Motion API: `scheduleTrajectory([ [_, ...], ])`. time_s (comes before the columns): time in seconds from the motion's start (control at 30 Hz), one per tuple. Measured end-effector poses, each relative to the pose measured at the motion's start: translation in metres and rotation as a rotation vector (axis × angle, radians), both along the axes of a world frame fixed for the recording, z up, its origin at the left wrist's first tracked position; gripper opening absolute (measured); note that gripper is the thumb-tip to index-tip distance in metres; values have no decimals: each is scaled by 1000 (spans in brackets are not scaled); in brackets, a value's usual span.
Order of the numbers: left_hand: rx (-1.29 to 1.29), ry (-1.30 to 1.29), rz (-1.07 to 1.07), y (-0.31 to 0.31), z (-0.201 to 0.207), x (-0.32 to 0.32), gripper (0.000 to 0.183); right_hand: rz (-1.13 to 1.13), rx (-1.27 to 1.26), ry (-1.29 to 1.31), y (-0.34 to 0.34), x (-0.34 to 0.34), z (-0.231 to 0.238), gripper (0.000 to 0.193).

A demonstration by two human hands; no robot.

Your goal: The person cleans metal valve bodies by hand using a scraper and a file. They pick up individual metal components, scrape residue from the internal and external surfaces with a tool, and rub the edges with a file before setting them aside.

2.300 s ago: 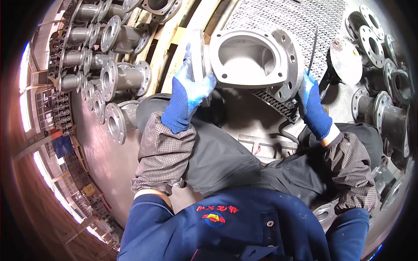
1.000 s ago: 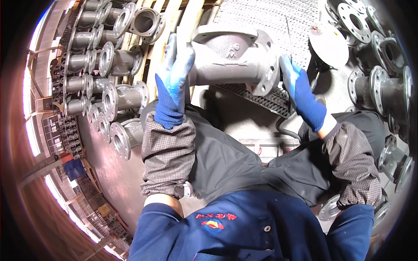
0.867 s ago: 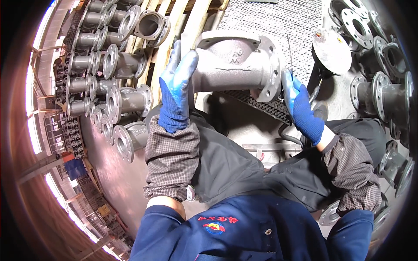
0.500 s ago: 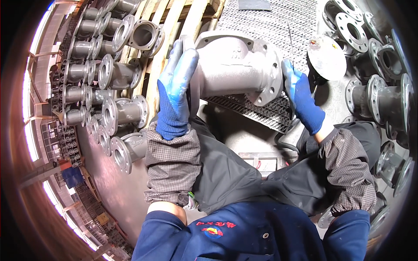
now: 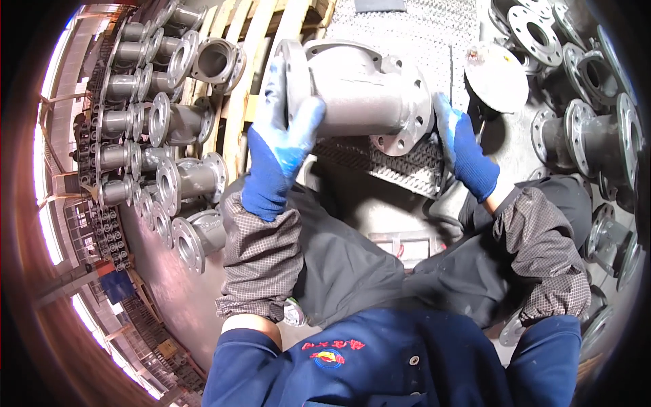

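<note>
A grey cast-metal flanged valve body (image 5: 359, 98) lies crosswise in front of me, with a round bolt-hole flange at each end and another flange on its far side. My left hand (image 5: 279, 146), in a blue glove with a pale coated palm, grips the left flange, thumb on the near side and fingers on the outer side. My gloved right hand (image 5: 462, 144) presses against the right flange, its fingers partly hidden behind the rim. Under the valve body is a metal mesh work surface (image 5: 407, 175). Whether the body touches the mesh, I cannot tell.
Several rows of similar flanged bodies (image 5: 186, 180) stand to the left, some on a wooden pallet (image 5: 261, 47). More grey flanged parts (image 5: 597, 146) crowd the right side. A pale round disc (image 5: 496, 78) stands right of the mesh. A dark flat piece (image 5: 380, 5) lies at its far end.
The valve body has turned slightly between my hands, and its left flange shows more of its face. My left thumb has spread away from the fingers. The whole view has shifted slightly.
</note>
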State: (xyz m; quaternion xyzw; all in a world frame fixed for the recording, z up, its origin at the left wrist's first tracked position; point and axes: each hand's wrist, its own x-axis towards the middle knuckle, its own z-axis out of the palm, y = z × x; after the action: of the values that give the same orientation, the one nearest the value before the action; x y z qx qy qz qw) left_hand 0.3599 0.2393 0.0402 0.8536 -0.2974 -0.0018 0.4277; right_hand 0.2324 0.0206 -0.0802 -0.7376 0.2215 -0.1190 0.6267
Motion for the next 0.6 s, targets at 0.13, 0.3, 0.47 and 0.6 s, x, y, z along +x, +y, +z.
scheduleTrajectory([
  [0.13,-18,126,80,11,11,-9,54,96,-246,-100,10,-8,-1,33],
  [0.3,350,-687,-345,48,11,11,42,318,-415,-90,19,-18,51,32],
  [0.47,298,-460,-205,60,0,22,40,130,556,-22,20,-7,41,34],
  [0.6,44,-143,-81,51,-11,28,41,-31,736,179,17,-5,39,33],
])
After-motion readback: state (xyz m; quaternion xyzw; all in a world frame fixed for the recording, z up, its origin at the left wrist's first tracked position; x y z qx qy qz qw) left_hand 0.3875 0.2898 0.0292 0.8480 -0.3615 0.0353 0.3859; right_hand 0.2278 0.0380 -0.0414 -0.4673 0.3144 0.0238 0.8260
